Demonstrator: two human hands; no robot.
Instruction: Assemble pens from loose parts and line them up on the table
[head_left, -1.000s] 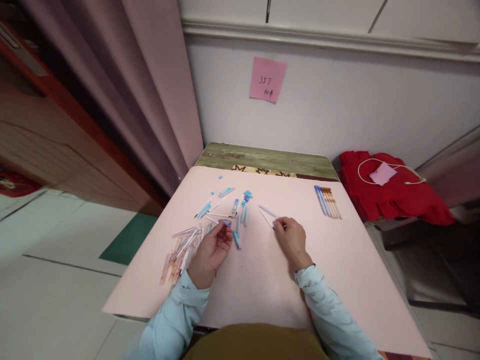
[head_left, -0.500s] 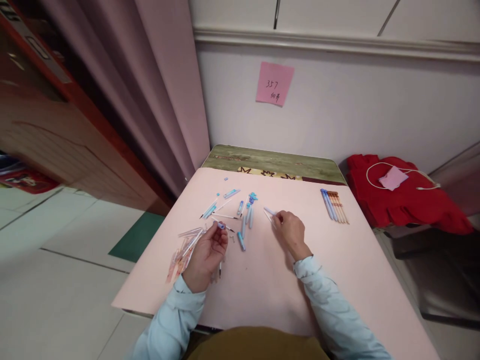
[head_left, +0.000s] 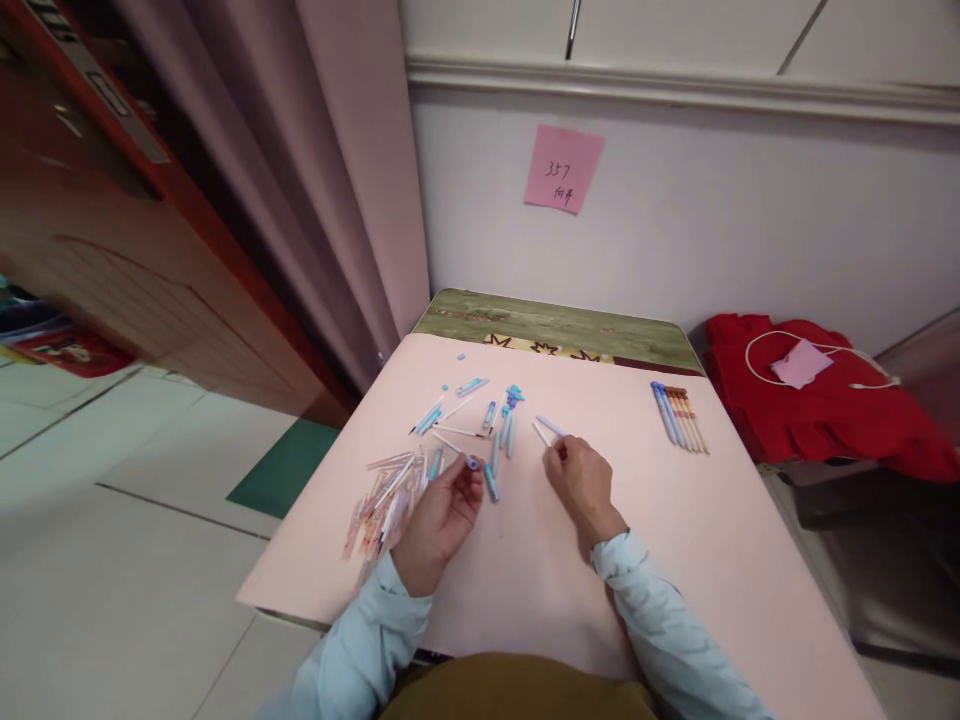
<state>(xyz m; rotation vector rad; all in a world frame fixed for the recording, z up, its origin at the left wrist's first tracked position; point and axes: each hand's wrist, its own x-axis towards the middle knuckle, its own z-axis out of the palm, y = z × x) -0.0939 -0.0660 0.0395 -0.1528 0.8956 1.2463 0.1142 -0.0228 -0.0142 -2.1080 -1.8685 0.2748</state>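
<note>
My left hand, palm partly up, pinches a short lavender-blue pen barrel between thumb and fingers. To its right, my right hand is closed low over the table, with a thin white pen refill at its fingertips. A pale lavender barrel slants beside that refill; I cannot tell whether the fingers touch it. Beyond my left hand lie loose blue pen barrels, a blue grip section, white refills and small blue caps.
Clear and pinkish pen parts are heaped left of my left hand. A row of blue and brown pens lies at the table's right. Pale paper covers the table. Red cloth with a white cable sits beyond the right edge.
My left hand has moved right with the pen barrel, closer to my right hand. My right hand stays nearly in place with the refill. The view has shifted slightly.
</note>
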